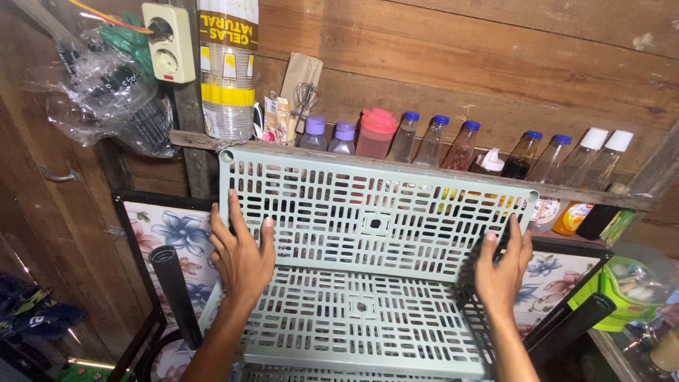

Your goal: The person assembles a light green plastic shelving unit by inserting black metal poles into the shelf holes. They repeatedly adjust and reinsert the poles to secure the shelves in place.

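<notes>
— How do the hands sit?

— Both reach up and forward from the bottom of the frame. The left hand (240,256) lies flat against the left edge of the pale green slotted shelf panel (375,212), fingers spread and pointing up, thumb out to the right over the slots. It presses the panel rather than pinching it.

— And the other?

— The right hand (502,272) grips the panel's right edge low down, thumb on the front face, fingers curling round the rim. The fingertips go behind the plastic, so how tightly they close I cannot tell.

— Where is the panel itself?

— Held upright and slightly tilted, in front of a wooden ledge (191,139) carrying a row of bottles (463,143). A second matching shelf (361,318) lies flatter just below it, between the forearms.

— What is hard to read?

— The lower halves of the bottles are hidden behind the panel; only colours show through the slots. Both forearms are cut off by the bottom edge. A black tube (173,290) stands left of the left wrist, its lower end lost in shadow, and another black tube (569,322) slants by the right forearm. Behind them is a floral-patterned board (173,233), mostly covered. At far right a green container (622,293) is cropped by the frame edge. A wall socket (170,42) and crumpled plastic bag (99,92) hang top left.
</notes>
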